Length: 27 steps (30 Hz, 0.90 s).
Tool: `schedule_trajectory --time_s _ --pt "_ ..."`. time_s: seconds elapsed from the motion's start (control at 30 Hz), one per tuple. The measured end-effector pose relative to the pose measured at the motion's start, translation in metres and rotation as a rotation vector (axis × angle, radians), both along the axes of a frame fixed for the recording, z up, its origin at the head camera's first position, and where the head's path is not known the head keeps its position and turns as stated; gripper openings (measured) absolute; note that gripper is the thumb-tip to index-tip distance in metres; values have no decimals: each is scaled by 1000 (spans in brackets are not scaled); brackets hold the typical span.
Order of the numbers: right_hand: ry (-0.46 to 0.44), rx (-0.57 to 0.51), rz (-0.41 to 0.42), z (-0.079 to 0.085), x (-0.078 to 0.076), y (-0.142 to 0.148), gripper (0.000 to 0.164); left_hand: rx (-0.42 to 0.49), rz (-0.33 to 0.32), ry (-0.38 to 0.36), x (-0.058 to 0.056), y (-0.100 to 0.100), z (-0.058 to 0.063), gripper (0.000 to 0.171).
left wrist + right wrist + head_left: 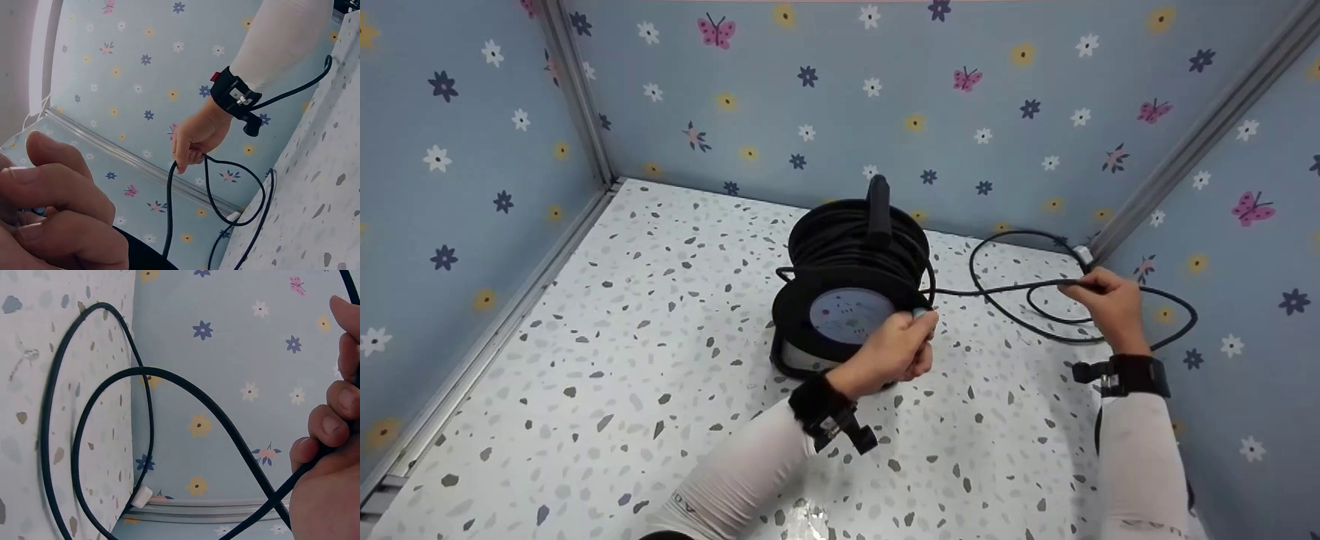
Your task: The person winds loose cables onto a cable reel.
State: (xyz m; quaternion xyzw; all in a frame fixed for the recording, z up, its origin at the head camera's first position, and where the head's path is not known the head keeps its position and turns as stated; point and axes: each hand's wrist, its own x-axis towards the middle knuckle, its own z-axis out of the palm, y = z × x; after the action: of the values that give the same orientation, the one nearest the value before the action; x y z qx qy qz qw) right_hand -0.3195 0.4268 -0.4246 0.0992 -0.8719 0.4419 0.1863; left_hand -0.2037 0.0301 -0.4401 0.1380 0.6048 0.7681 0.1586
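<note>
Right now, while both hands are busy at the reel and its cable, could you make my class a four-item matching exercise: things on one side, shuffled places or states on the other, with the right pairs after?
Column one
1. Left hand
2. Right hand
3. Handle of the reel
4. Small white block

Column two
A. fingers holding a loose stretch of black cable
B. at the foot of the right-hand metal post
C. gripping a small pale knob at the reel's edge
D. black, at the reel's top in the head view

Right pairs: 1-C, 2-A, 3-D, 4-B
</note>
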Motion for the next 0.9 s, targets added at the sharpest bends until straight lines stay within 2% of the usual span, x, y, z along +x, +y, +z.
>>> schedule_trajectory --time_s 0.23,0.47,0.7,0.9 --pt "0 29 70 -13 8 -21 14 -132 8 -46 1 12 -25 42" --pt "-11 117 59 -43 -3 -24 13 -251 28 -27 2 12 -46 48" --pt "10 120 62 -64 -3 -35 17 -235 39 -84 3 5 -62 43" --pt "28 145 108 -74 1 -48 16 -213 51 -115 5 -2 -76 39"
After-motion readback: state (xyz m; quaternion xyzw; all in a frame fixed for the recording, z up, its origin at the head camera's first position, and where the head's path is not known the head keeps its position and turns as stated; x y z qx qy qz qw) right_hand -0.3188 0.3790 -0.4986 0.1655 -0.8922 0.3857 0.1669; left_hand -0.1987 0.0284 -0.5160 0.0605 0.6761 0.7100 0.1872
